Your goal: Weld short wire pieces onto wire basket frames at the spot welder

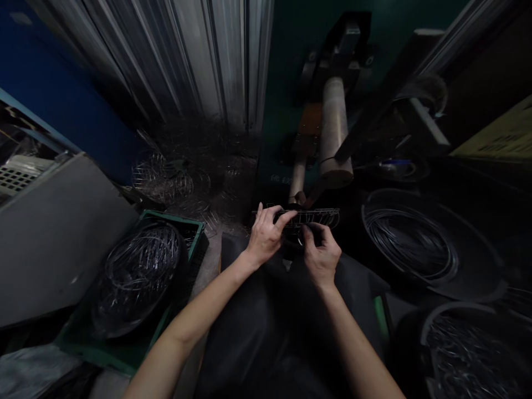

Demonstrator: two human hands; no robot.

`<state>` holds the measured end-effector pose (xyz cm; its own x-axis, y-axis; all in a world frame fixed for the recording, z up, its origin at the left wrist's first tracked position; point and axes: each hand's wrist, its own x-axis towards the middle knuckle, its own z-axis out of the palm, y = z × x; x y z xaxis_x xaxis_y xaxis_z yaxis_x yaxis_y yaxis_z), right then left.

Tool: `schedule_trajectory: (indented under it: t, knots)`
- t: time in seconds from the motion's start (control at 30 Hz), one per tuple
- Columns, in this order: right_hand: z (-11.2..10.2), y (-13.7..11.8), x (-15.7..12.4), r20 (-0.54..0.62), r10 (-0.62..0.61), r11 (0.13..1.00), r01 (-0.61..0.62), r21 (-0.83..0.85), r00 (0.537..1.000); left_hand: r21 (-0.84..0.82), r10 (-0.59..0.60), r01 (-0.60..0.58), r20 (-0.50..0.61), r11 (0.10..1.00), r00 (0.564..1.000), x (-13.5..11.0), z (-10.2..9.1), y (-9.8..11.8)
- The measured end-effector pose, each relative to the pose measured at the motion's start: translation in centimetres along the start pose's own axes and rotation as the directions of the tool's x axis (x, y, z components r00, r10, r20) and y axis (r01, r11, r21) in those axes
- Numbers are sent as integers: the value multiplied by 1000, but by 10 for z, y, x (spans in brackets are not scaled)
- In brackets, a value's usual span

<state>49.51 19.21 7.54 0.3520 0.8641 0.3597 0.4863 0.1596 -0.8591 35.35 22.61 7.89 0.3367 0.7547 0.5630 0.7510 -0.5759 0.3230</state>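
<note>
A small wire basket-like frame point(330, 217) with thin metal rods is held level in front of the machine's lower electrode arm point(297, 180). My left hand point(266, 233) grips its left side, thumb and fingers closed on the wires. Just below the frame's right half, my right hand point(322, 252) is pinched closed. A small curved bright piece shows at its fingertips, perhaps a bent wire; the dim light hides its exact kind. Above the hands, a thick metal cylinder point(334, 133) points down from the green machine.
On the left, a green crate point(195, 227) carries a dark bowl of wire pieces point(141, 255). Wire rings point(411, 241) lie in a black basin at right, above a bucket of small metal parts point(469, 354). Loose wire frames point(166, 177) are heaped by the corrugated wall.
</note>
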Motion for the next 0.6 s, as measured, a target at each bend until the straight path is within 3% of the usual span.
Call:
schedule_trajectory:
  t: [0.4,0.6]
  knots:
    - [5,-1,9,-30,-19,1000,18,-23,999,5,23,-23,-4,1000,1000,9,4,-8]
    - [5,0,10,2,-87,992,87,-96,996,30,39,-38,-24,999,999,11,6,-10]
